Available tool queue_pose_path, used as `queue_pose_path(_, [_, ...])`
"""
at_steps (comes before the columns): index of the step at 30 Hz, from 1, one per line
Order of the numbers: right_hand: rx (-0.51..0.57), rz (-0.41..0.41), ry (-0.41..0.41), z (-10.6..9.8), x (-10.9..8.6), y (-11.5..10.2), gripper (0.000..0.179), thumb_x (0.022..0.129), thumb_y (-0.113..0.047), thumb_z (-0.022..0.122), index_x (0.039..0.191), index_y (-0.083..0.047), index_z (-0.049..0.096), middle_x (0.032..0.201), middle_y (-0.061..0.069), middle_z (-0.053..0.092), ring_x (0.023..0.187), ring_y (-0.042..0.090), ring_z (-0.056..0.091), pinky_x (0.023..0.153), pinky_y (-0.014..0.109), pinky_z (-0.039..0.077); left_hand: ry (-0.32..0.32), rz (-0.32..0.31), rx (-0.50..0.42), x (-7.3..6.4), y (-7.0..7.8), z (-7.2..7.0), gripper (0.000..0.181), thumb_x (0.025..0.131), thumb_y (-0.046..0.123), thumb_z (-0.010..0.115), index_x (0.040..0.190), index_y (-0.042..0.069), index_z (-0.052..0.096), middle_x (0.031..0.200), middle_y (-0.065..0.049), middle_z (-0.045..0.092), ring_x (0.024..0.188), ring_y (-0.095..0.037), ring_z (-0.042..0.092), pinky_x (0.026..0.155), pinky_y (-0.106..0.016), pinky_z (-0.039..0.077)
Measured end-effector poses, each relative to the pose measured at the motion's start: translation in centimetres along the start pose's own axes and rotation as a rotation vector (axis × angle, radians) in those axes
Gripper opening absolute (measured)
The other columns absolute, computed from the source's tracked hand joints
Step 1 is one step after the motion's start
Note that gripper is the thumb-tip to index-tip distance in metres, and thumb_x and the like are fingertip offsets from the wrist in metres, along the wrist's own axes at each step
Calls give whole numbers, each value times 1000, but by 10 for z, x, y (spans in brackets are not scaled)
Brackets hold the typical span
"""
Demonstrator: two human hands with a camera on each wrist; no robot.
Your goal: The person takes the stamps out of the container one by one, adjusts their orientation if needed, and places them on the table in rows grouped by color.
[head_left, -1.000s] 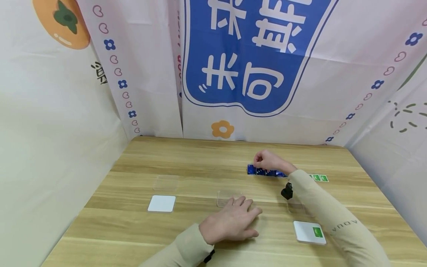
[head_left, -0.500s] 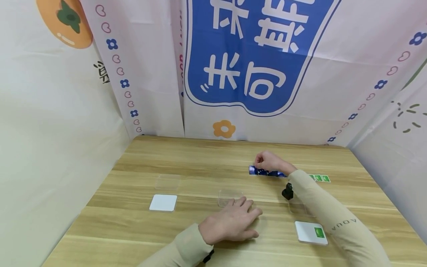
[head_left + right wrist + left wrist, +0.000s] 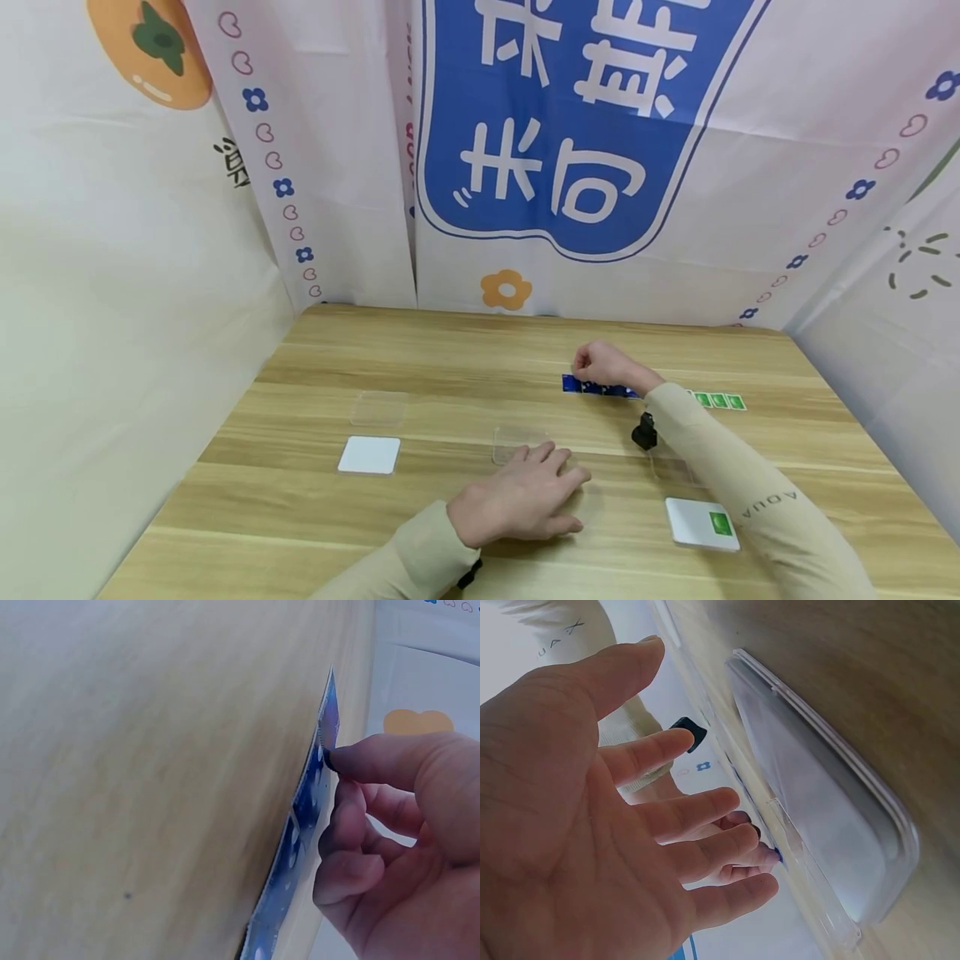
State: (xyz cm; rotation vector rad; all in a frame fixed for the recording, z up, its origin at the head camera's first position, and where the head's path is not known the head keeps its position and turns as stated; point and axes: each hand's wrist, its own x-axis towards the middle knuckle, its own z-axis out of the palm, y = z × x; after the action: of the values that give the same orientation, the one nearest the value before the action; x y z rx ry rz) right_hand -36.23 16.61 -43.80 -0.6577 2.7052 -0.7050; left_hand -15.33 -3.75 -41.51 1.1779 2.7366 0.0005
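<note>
My right hand is at a row of small dark-blue square cards at the back right of the table. In the right wrist view, its thumb and curled fingers pinch the edge of a blue card near the row's end. My left hand has its fingers spread and relaxed, palm down at the front middle, holding nothing. Close to it lies a clear plate, partly covered by the fingertips. The left wrist view shows a whitish plate with clear layered edges under this hand.
A white plate and a clear plate lie at the left. On the right, a white plate bears a green card. More green cards continue past the right sleeve, which overlaps another clear plate.
The head view has shifted slightly. The blue card at the row's left end looked lighter half a second ago and is dark now. Both hands stay nearly in place.
</note>
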Motion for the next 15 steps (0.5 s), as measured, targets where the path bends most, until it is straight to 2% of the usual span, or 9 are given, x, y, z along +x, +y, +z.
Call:
queue_pose_path(7, [-22,42,-8,-2,1,-5,4,91,-9,64,88,-7,63,74,2,59,60,12,50,59,25,44,-3,4,-13,0,-1,1,58,94,59,54,144,32,40,143,-2,48,139,-27,41,107,-52,42])
queue_pose_path(15, [7,40,20,-4,-3,-1,4,91,-9,64,89,-6,63,78,5,61,62,13,53,59,26,45,-9,1,-8,3,0,0,59,94,59,53,144,32,40,145,-3,48,139,-28,41,108,-54,41])
